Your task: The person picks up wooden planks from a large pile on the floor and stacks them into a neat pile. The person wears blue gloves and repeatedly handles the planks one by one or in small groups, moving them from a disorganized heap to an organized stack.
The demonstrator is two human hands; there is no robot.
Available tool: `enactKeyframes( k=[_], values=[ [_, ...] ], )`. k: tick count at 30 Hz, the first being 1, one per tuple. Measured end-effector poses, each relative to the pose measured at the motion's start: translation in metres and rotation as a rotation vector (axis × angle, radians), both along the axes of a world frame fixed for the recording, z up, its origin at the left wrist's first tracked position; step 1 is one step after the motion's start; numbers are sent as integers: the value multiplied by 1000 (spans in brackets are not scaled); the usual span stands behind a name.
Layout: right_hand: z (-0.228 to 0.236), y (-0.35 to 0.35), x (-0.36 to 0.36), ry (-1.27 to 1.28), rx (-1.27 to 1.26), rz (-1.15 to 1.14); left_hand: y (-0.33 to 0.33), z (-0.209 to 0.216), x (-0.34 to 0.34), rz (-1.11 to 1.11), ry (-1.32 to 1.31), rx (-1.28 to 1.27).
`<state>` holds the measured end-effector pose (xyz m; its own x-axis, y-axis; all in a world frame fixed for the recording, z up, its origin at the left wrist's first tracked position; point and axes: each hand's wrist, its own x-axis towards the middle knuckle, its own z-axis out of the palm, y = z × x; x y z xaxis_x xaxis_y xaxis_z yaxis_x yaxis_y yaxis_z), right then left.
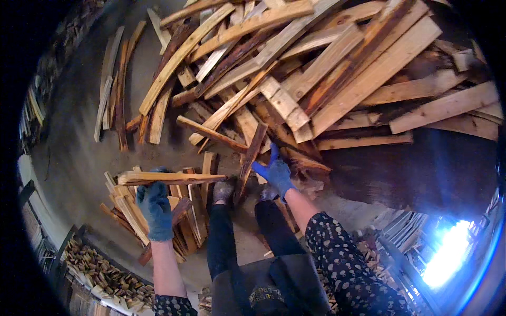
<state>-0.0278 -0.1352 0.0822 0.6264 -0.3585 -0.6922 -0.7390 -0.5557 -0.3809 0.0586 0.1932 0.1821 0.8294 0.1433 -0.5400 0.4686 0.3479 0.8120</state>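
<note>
Dusty grey-brown floor (79, 174). Lower left, blue-gloved left hand (155, 210) is wrapped round a long tan wooden stick (190, 178), probably to hold it clear of the shorter tan sticks (132, 210) below. Mid-frame, blue-gloved right hand (278, 174) sits half open by a dark bark-edged strip (253, 157), can't tell if touching; jumbled pale plank heap (379, 76) upper right.

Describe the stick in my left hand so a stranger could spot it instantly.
From the big pile at the top, go down and left to the small stack. There, your left hand grips the stick. Unlike the stack's steeper pieces, it lies nearly level in view, tapering rightward.
</note>
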Motion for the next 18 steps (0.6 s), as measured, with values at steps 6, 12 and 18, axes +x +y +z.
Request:
enactKeyframes(
  k=[6, 12, 18],
  values=[
    [-20, 50, -26, 14, -248, 1, 51, -18, -22, 21, 9, -54],
    [-16, 44, -31, 51, -247, 374, 62, 1, -57, 38, 26, 210],
    [-17, 82, -6, 258, 210, 508, 64, 4, -69, -24, -22, 281]
  ],
)
